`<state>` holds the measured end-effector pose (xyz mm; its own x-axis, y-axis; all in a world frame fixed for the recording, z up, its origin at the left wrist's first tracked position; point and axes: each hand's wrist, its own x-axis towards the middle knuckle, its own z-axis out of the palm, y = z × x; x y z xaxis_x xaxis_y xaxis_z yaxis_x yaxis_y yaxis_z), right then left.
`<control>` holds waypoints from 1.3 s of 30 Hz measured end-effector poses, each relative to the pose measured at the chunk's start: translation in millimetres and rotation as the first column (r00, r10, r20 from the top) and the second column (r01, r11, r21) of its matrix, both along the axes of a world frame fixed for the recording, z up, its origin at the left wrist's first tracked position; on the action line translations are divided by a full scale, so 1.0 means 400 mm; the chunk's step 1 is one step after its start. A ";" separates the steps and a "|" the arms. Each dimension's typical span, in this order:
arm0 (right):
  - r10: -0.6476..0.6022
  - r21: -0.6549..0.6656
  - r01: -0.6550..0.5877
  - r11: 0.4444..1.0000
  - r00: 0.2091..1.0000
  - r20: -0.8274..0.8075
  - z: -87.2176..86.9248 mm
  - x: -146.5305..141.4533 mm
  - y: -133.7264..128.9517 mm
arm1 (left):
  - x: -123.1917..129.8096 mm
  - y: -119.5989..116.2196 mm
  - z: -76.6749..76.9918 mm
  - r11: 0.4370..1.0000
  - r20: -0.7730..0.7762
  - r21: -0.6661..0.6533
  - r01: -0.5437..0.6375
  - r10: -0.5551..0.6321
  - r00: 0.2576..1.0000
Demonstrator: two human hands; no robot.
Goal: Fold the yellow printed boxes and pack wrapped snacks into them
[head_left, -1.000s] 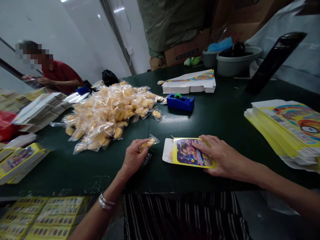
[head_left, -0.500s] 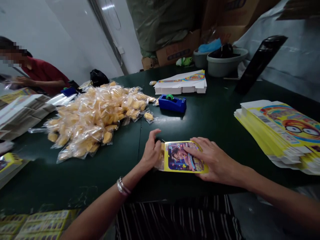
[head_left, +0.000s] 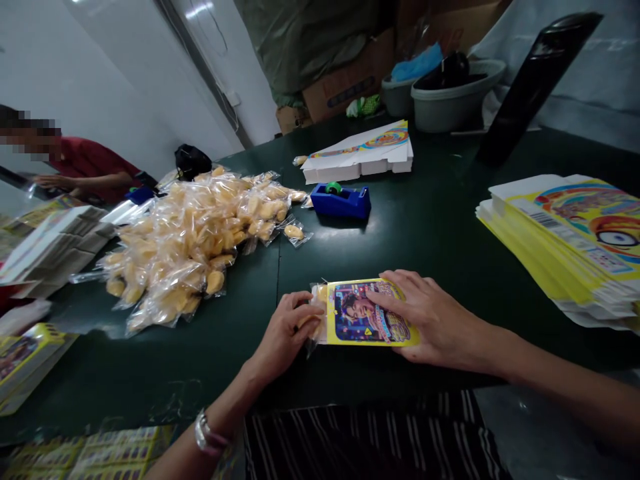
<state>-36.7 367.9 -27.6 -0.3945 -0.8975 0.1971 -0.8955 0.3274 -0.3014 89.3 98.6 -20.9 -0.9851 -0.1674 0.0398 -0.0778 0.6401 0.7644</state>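
Observation:
In my right hand [head_left: 434,321] is a small yellow printed carton [head_left: 353,319], lying flat on the dark green table. The fingers wrap around its right end, with the thumb resting on the printed face. At the carton's left end, a clear plastic packet [head_left: 316,337] with a yellowish piece inside sticks out. My left hand [head_left: 283,331] has its fingers curled on this packet. How much of it lies inside the carton is hidden. Left of the hands spreads a heap of similar packets [head_left: 187,233], with one loose packet [head_left: 294,232] at its right edge.
A blue tape dispenser [head_left: 345,203] stands beyond the hands, before a stack of white cartons [head_left: 360,160]. Flat yellow cartons [head_left: 565,247] are piled at right. More cartons [head_left: 55,243] lie at left, near a person in red [head_left: 97,163]. Grey tubs [head_left: 445,107] stand behind.
My left hand has lowered slightly and its fingers have closed onto the packet at the carton's end. My right hand keeps its hold on the carton. The camera view has tilted a little.

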 end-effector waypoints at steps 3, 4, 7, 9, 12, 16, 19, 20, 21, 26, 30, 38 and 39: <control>0.003 0.011 -0.003 1.000 1.000 0.009 0.004 0.001 -0.002 | -0.009 0.030 -0.009 0.995 0.024 0.065 -0.070 0.068 0.997; 0.002 0.017 -0.002 1.000 1.000 0.014 0.006 0.001 -0.003 | -0.013 0.034 -0.009 0.987 0.040 0.120 -0.112 0.108 0.993; -0.002 0.029 0.002 1.000 1.000 0.023 0.010 0.002 -0.001 | -0.011 0.025 0.000 0.948 0.075 0.279 -0.153 0.137 0.988; 0.000 0.035 -0.001 0.999 1.000 0.020 0.009 0.001 0.000 | -0.003 0.010 0.005 0.941 0.072 0.312 -0.133 0.116 0.991; 0.004 0.027 -0.004 1.000 1.000 0.011 0.002 -0.001 0.003 | -0.001 -0.009 0.010 0.988 0.044 0.126 -0.090 0.085 0.995; 0.009 0.009 -0.009 1.000 1.000 -0.009 -0.007 -0.002 0.003 | -0.031 -0.018 0.017 0.988 -0.047 -0.076 -0.138 0.134 0.990; 0.012 -0.001 -0.012 1.000 1.000 -0.018 -0.009 -0.002 0.002 | -0.048 -0.005 0.025 0.971 -0.152 -0.143 -0.194 0.172 0.973; 0.012 -0.004 -0.012 1.000 1.000 -0.019 -0.008 -0.002 0.002 | -0.048 0.005 0.026 0.969 -0.169 -0.149 -0.196 0.170 0.971; 0.012 -0.007 -0.012 1.000 1.000 -0.018 -0.008 -0.001 0.002 | -0.047 0.016 0.025 0.971 -0.173 -0.147 -0.187 0.161 0.972; -0.002 -0.034 0.002 0.999 1.000 -0.017 -0.005 0.000 0.003 | -0.030 0.065 0.022 0.994 -0.097 -0.032 -0.100 0.097 0.991; -0.005 -0.041 0.005 0.999 1.000 0.010 -0.007 0.002 0.001 | -0.033 0.070 0.038 0.878 0.124 0.451 -0.160 0.116 0.985; -0.035 -0.066 0.036 0.997 0.999 0.012 -0.030 -0.008 0.010 | -0.096 0.018 0.061 0.826 0.313 0.531 -0.186 0.012 0.950; -0.048 -0.064 0.049 0.997 0.999 0.010 -0.034 -0.012 0.013 | -0.124 -0.017 0.069 0.937 0.221 0.317 -0.147 0.078 0.972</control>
<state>-41.3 373.3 -41.0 -0.4391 -0.8630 0.2497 -0.8763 0.3500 -0.3310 39.6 91.7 6.5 -0.9403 -0.2473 -0.2338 -0.3091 0.3336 0.8906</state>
